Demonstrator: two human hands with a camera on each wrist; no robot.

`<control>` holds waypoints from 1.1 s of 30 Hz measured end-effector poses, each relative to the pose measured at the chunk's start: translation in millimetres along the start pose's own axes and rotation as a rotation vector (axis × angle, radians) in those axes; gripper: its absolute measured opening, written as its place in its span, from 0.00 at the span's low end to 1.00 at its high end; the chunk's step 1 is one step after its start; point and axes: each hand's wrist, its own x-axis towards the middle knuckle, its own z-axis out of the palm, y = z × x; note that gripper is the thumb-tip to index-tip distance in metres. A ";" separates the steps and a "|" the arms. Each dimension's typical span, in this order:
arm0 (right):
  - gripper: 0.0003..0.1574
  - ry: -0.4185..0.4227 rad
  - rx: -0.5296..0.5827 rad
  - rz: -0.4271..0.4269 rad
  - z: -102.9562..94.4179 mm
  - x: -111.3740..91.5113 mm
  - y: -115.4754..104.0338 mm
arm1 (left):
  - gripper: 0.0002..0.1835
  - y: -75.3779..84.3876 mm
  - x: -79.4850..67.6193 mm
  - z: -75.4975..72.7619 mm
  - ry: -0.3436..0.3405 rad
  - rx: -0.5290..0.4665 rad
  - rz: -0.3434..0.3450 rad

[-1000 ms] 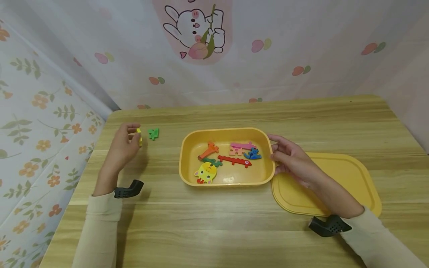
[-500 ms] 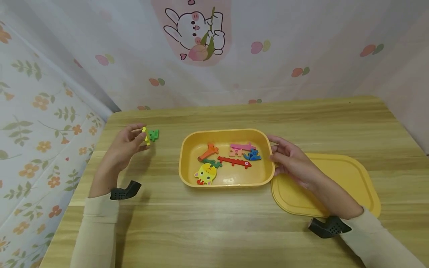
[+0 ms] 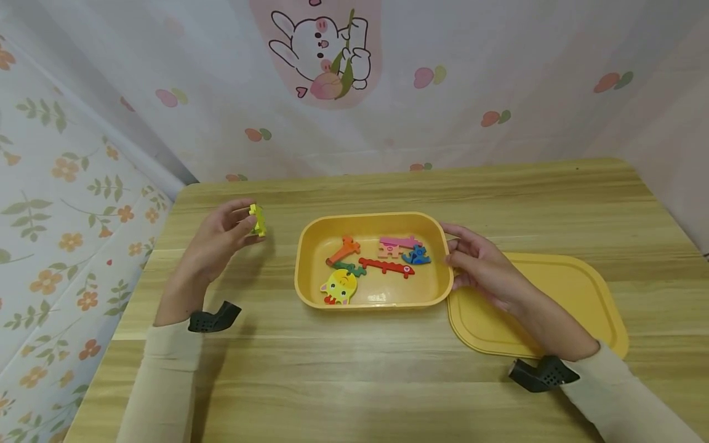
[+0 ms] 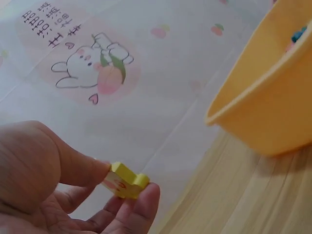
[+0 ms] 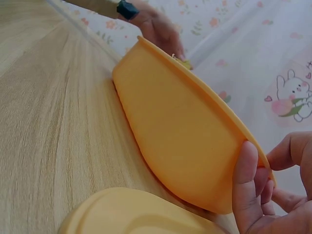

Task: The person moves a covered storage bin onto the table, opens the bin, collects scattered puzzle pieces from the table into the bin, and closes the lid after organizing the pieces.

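My left hand (image 3: 224,237) pinches a small yellow puzzle piece (image 3: 258,220) between thumb and fingertips, left of the yellow box. In the left wrist view the piece (image 4: 127,181) stands on edge, with printing on one face. At the box's right end, my right hand (image 3: 483,261) grips the rim of the box (image 5: 180,126), thumb on one side and fingers on the other. Inside lie a yellow animal-head piece (image 3: 339,287), a red strip (image 3: 388,266), an orange piece (image 3: 344,250), a dark green piece (image 3: 349,269), a blue piece (image 3: 416,255) and pink pieces (image 3: 400,242).
A yellow lid (image 3: 581,295) lies flat on the wooden table (image 3: 354,369), partly under my right forearm. Behind the table hangs a white cloth (image 3: 498,74) with a printed rabbit; a flowered cloth (image 3: 66,203) hangs at the left.
My left hand has moved right with the yellow puzzle piece. The bright green piece seen on the table earlier is now hidden from view. My right hand stays at the box rim.
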 end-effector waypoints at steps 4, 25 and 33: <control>0.39 -0.001 0.002 -0.010 0.5 0.6 0.1 | 0.28 3.4 0.0 4.9 -0.017 -0.103 0.013; 0.39 0.014 -0.018 -0.001 0.9 -0.3 -0.2 | 0.15 20.3 -7.5 30.5 -0.024 -0.285 0.097; 0.39 0.019 -0.020 0.010 1.2 0.0 0.0 | 0.13 23.1 -7.5 45.0 0.002 -0.294 0.117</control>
